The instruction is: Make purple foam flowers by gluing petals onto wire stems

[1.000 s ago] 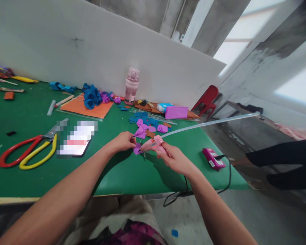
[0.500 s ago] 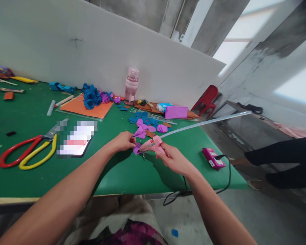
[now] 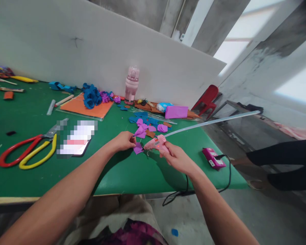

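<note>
My right hand is wrapped around the handle of a pink hot glue gun. A long clear glue stick sticks out from its back, up and to the right. The gun's nozzle points left, a short gap from a small purple petal-shaped piece. Fingertips of my left hand are pinched together at that piece's left edge, partly hiding the grip. Just beyond my hands lie loose purple pieces, blue pieces and a brown piece.
Scissors and a phone lie left on the green table. Blue flowers rest on an orange sheet. A pink bottle stands behind. A magenta power box with cable sits right, near another person's legs.
My right hand has drawn the glue gun slightly to the right, so its nozzle is now farther from the purple piece. My left hand has stayed in nearly the same place.
</note>
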Action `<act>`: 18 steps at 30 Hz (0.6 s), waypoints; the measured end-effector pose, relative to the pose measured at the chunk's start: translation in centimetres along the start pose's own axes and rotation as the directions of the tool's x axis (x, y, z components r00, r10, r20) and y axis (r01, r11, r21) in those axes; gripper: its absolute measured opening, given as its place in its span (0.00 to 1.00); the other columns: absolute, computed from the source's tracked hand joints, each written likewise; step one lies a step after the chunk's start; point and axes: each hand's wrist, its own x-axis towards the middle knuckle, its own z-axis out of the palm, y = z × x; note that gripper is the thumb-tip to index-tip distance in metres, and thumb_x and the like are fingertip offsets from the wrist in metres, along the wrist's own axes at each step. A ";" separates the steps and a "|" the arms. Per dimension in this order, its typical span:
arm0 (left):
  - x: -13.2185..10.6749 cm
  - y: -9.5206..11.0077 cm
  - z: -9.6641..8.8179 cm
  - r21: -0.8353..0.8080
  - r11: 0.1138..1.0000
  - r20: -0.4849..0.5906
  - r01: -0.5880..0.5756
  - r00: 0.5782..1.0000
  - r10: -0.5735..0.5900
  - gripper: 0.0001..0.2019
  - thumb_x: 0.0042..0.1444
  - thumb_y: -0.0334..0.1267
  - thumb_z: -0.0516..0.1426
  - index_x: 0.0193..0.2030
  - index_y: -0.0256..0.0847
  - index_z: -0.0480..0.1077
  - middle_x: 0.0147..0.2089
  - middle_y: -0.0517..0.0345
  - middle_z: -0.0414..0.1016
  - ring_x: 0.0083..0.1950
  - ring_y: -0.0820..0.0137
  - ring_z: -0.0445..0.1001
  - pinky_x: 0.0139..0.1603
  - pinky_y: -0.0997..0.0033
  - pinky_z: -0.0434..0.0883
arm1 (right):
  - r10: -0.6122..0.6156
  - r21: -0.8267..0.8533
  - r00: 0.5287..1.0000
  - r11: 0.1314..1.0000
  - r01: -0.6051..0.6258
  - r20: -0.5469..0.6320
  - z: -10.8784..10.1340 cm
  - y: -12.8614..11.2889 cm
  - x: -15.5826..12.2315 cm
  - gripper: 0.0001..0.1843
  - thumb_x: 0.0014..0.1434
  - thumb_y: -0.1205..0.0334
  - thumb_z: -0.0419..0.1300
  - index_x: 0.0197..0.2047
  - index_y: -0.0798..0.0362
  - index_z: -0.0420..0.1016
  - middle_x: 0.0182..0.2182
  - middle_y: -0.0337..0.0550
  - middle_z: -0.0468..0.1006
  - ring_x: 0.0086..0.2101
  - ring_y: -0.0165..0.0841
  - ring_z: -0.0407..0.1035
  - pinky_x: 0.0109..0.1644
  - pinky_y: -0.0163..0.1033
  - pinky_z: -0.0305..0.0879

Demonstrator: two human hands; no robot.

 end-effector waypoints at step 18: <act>0.2 -0.2 0.1 0.002 1.000 0.003 -0.008 1.000 0.008 0.05 0.41 0.34 0.55 0.26 0.36 0.71 0.24 0.59 0.73 0.28 0.71 0.69 0.28 0.75 0.58 | -0.041 0.000 0.999 0.999 0.041 -0.017 0.5 -0.8 0.3 0.10 0.60 0.58 0.48 0.33 0.53 0.65 0.23 0.39 0.71 0.24 0.29 0.64 0.28 0.33 0.55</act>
